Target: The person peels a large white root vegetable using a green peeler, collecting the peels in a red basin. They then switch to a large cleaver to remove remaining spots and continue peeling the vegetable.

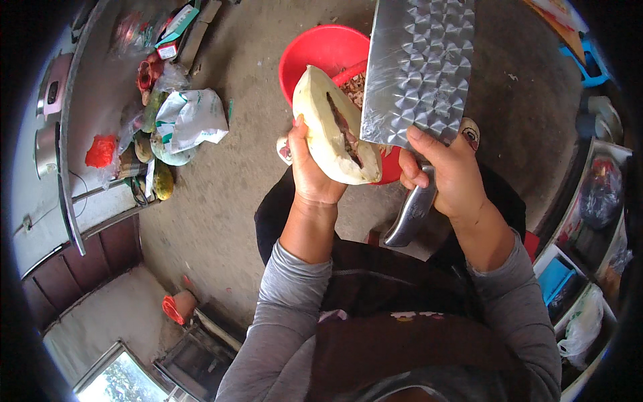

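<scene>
My left hand [314,171] grips a pale, peeled gourd or melon [334,125] from below and the side. A long dark slit runs along the side of the fruit facing right. In my right hand [447,171] is a broad metal cleaver [419,65], its dimpled blade pointing up and away and its metal handle angled down. The blade's lower corner is close to the fruit; whether they touch, I cannot tell. Beneath both lies a red plastic basin [321,45], partly hidden, with small chopped pieces [355,88] in it.
On the left, plastic bags [198,118], a yellow-green gourd [163,181] and other produce lie by a table. My shoes [470,131] flank the basin on the concrete floor. Shelving with bags [585,316] and a blue container [555,279] stands at right, a blue plastic stool [593,68] farther up.
</scene>
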Motion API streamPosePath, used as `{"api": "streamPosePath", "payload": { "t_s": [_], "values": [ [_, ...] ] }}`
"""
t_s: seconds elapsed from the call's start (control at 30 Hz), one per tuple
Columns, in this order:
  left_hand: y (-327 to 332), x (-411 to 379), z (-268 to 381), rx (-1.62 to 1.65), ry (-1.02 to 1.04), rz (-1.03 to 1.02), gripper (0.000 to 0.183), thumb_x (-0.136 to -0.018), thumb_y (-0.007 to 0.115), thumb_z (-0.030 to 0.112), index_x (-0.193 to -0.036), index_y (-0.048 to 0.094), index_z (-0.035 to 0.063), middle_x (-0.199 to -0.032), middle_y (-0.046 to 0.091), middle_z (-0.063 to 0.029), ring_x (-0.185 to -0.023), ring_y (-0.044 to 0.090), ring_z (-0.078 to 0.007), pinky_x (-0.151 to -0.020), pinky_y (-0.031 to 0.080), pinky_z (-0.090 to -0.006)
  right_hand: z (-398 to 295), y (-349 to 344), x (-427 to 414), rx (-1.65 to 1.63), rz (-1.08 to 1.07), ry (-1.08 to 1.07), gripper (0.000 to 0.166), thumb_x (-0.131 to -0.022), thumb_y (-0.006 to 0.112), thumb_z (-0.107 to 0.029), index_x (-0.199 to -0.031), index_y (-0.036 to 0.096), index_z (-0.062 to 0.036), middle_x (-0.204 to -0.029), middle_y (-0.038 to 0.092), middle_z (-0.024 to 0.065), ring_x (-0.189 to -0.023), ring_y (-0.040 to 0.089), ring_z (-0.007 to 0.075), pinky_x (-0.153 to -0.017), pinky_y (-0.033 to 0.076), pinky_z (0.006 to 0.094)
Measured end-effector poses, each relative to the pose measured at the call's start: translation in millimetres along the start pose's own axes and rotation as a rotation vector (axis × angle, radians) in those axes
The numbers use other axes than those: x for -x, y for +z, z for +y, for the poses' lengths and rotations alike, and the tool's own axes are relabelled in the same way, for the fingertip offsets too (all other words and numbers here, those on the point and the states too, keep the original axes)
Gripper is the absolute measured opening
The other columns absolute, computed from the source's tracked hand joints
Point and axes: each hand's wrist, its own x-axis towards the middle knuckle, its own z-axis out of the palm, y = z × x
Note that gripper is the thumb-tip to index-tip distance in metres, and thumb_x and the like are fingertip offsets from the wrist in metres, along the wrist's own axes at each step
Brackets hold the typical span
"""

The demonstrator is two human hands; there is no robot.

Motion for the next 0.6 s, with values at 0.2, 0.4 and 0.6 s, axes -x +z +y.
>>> {"api": "streamPosePath", "payload": {
  "t_s": [0.2, 0.4, 0.6],
  "values": [
    [4.2, 3.2, 3.5, -0.025, 0.027, 0.032, 0.059, -0.087, 0.046, 0.049, -0.13, 0.041, 0.0089, -0.122, 0.051, -0.0103, -0.112, 0.049, -0.0265, -0.098, 0.038, -0.0407, 5.1, 1.4, 3.2, 0.175, 0.002, -0.075, 0.015, -0.089, 0.055, -0.014, -0.093, 0.052, 0.0006, -0.059, 0.054, 0.0073, -0.045, 0.045, 0.0116, -0.046, 0.037, 0.0249],
    [-11.8, 2.8, 6.0, -0.019, -0.012, -0.008, 0.061, -0.088, 0.049, 0.049, -0.132, 0.04, 0.0074, -0.124, 0.05, -0.0114, -0.113, 0.049, -0.0261, -0.099, 0.038, -0.0407, 5.3, 3.6, 4.3, 0.051, -0.001, 0.049, 0.015, -0.089, 0.056, -0.014, -0.092, 0.052, 0.0004, -0.058, 0.052, 0.0072, -0.045, 0.044, 0.0128, -0.046, 0.037, 0.0259],
    [-7.7, 6.5, 7.4, -0.041, -0.023, -0.017, 0.059, -0.089, 0.05, 0.046, -0.131, 0.041, 0.0059, -0.123, 0.051, -0.0127, -0.113, 0.05, -0.0264, -0.098, 0.039, -0.0399, 14.5, 8.5, 7.4, 0.048, 0.025, 0.043, 0.014, -0.089, 0.055, -0.014, -0.09, 0.052, -0.0005, -0.058, 0.051, 0.007, -0.046, 0.044, 0.013, -0.047, 0.038, 0.0274]
  ]
}}
